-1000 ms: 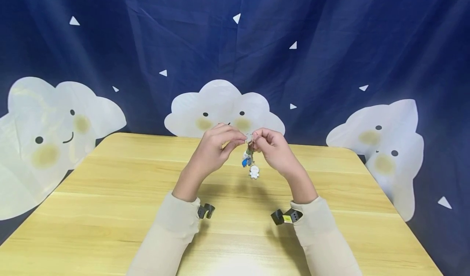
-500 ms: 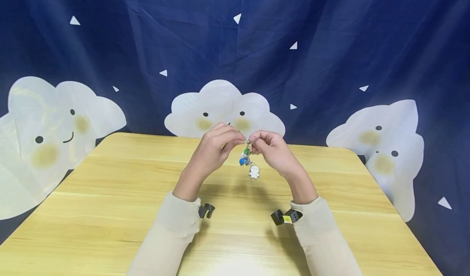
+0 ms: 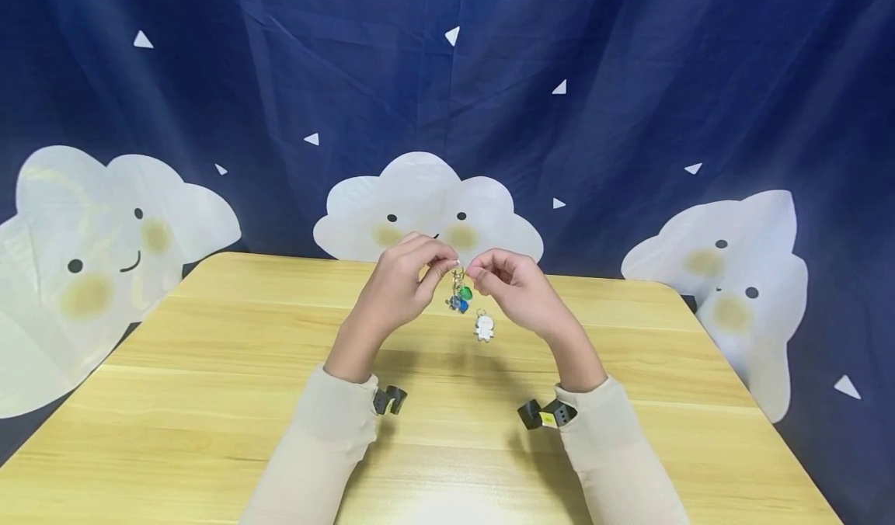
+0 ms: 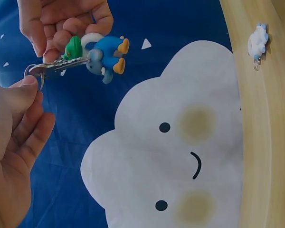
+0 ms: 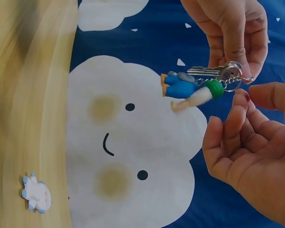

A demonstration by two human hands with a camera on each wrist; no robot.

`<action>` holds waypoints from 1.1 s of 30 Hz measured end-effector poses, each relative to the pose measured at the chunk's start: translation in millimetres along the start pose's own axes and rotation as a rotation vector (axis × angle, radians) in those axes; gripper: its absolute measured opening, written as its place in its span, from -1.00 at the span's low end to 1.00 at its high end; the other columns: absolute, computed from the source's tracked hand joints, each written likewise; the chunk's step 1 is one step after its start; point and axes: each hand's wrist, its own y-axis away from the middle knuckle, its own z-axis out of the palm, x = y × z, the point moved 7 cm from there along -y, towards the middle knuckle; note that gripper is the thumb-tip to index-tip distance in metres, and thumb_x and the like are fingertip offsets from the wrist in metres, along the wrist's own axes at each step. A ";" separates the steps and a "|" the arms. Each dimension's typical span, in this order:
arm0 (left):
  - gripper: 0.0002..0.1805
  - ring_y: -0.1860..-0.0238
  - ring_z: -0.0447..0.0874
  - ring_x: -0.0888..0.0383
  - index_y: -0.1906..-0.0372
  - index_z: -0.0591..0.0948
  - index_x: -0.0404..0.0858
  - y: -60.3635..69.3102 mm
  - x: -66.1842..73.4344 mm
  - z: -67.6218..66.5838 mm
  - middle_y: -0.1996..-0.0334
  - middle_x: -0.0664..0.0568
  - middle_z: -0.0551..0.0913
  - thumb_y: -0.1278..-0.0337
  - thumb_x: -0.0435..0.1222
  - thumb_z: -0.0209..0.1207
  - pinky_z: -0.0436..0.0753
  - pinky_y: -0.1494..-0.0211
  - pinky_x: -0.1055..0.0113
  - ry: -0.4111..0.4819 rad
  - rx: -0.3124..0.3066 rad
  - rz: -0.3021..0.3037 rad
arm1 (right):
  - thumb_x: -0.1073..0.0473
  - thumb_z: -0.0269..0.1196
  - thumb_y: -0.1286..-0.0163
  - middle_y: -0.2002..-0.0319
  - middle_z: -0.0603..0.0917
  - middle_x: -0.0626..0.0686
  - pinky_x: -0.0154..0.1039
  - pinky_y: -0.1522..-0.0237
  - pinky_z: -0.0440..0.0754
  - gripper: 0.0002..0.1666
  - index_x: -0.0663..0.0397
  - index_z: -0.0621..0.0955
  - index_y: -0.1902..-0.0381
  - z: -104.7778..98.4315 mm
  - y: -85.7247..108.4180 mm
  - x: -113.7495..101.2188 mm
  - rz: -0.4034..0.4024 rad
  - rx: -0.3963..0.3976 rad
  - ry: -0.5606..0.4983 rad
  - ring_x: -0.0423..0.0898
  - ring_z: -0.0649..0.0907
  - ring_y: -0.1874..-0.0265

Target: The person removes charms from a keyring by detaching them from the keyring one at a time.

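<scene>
- Head view: since the earlier frame, the left hand (image 3: 398,288) and the key bunch (image 3: 459,298) have been shifted slightly leftward, while the white charm (image 3: 484,328) has been left in place on the table (image 3: 210,401), inside its far edge, roughly midway between its far corners. The bunch is held in the air above the table; if the grip were loosened, it would probably be dropped onto it.
- Left wrist view: the key ring (image 4: 25,72) is pinched between left thumb and finger, with a key (image 4: 69,65) and a blue figure (image 4: 104,46) hung from it. Because only a small part is gripped, the ring could be twisted free.
- Right wrist view: the right hand (image 5: 251,147) is loosely curled, thumb and forefinger nearly closed beside the ring; whether anything is pinched cannot be told. The green charm (image 5: 216,88) could be snagged by those fingertips.
</scene>
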 end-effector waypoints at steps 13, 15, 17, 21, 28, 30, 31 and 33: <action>-0.96 0.31 0.62 0.11 0.22 0.72 -0.35 0.2 -0.4 -6.9 0.33 -0.05 0.74 -0.30 -0.45 0.30 0.64 0.25 0.31 -0.006 0.058 -0.028 | 0.28 0.27 -0.49 0.32 0.68 0.06 -0.30 0.38 0.55 -0.89 0.18 0.65 0.08 4.8 0.1 -8.7 -0.131 0.000 0.092 -0.03 0.59 0.43; -0.96 0.31 0.62 0.11 0.22 0.72 -0.35 0.1 -0.6 -6.9 0.34 -0.04 0.73 -0.30 -0.44 0.30 0.65 0.25 0.31 -0.009 0.064 -0.028 | 0.28 0.27 -0.48 0.35 0.67 0.04 -0.29 0.37 0.57 -0.89 0.18 0.65 0.08 4.0 0.4 -11.9 -0.172 0.032 0.123 -0.05 0.59 0.44; -0.96 0.31 0.63 0.11 0.22 0.72 -0.35 0.0 -1.1 -6.5 0.35 -0.04 0.73 -0.30 -0.44 0.29 0.65 0.25 0.30 -0.013 0.065 -0.030 | 0.29 0.28 -0.48 0.38 0.66 0.03 -0.28 0.34 0.58 -0.89 0.18 0.65 0.09 2.8 0.8 -15.7 -0.215 0.073 0.153 -0.07 0.59 0.45; -0.96 0.30 0.63 0.11 0.22 0.72 -0.34 -0.3 -1.3 -4.4 0.35 -0.03 0.73 -0.31 -0.44 0.29 0.65 0.24 0.31 -0.020 0.060 -0.041 | 0.30 0.30 -0.46 0.40 0.68 0.00 -0.25 0.28 0.63 -0.92 0.18 0.67 0.13 0.6 2.2 -20.2 -0.271 0.137 0.193 -0.11 0.61 0.43; -0.95 0.31 0.61 0.11 0.23 0.72 -0.33 -1.7 3.5 -1.9 0.37 -0.02 0.72 -0.32 -0.42 0.27 0.63 0.26 0.29 -0.020 0.047 -0.041 | 0.30 0.30 -0.45 0.41 0.71 -0.01 -0.24 0.29 0.61 -0.94 0.17 0.70 0.18 0.0 3.7 -24.6 -0.318 0.166 0.193 -0.14 0.62 0.41; -0.95 0.31 0.61 0.10 0.23 0.72 -0.33 -2.3 4.4 -1.5 0.38 -0.02 0.72 -0.31 -0.42 0.27 0.63 0.26 0.28 -0.018 0.044 -0.046 | 0.31 0.29 -0.46 0.42 0.70 -0.02 -0.24 0.32 0.59 -0.95 0.17 0.69 0.19 -0.3 4.0 -26.2 -0.330 0.171 0.198 -0.14 0.60 0.43; -0.95 0.31 0.61 0.10 0.23 0.72 -0.33 -2.5 4.4 -1.2 0.38 -0.02 0.72 -0.31 -0.42 0.27 0.64 0.25 0.28 -0.017 0.042 -0.050 | 0.31 0.28 -0.46 0.43 0.68 -0.02 -0.24 0.34 0.57 -0.95 0.17 0.69 0.20 -0.4 4.1 -26.8 -0.333 0.174 0.201 -0.14 0.59 0.44; -0.95 0.31 0.61 0.10 0.25 0.72 -0.33 -2.7 4.1 -0.6 0.39 -0.01 0.71 -0.30 -0.42 0.28 0.64 0.22 0.27 -0.014 0.032 -0.061 | 0.32 0.26 -0.46 0.44 0.66 -0.02 -0.25 0.40 0.54 -0.95 0.17 0.68 0.21 -0.9 4.3 -27.2 -0.334 0.180 0.205 -0.13 0.56 0.47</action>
